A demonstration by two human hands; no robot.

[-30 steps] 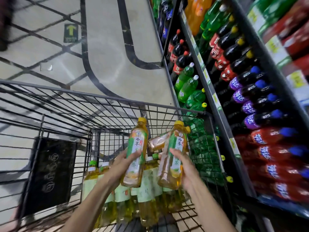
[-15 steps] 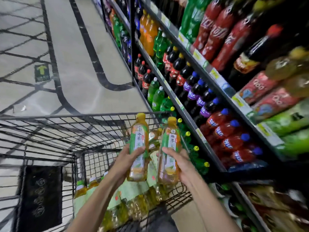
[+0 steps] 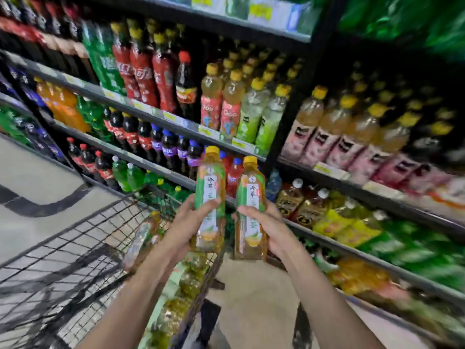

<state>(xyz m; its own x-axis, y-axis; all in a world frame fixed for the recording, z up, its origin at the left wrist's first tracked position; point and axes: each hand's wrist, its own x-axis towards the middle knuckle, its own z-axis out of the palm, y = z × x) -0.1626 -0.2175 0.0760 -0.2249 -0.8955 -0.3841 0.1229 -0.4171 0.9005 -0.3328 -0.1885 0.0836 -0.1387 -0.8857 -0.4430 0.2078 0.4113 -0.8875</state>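
My left hand (image 3: 185, 227) grips an upright tea bottle (image 3: 210, 187) with a yellow cap and a green-and-white label. My right hand (image 3: 270, 227) grips a second, matching tea bottle (image 3: 251, 197) just to its right. Both bottles are held side by side above the right edge of the wire shopping cart (image 3: 75, 253), in front of the drink shelves. More bottles of the same tea (image 3: 143, 240) lie and stand inside the cart beneath my left forearm.
A tall shelf unit (image 3: 284, 157) packed with soft drinks and tea bottles fills the view ahead and to the right. Pale floor with dark lines (image 3: 37, 182) shows at the left. A strip of floor (image 3: 256, 298) lies between cart and shelf.
The view has swung right and up from the cart toward the shelves. Both hands have carried their bottles up and right, from over the cart's inside to its right edge.
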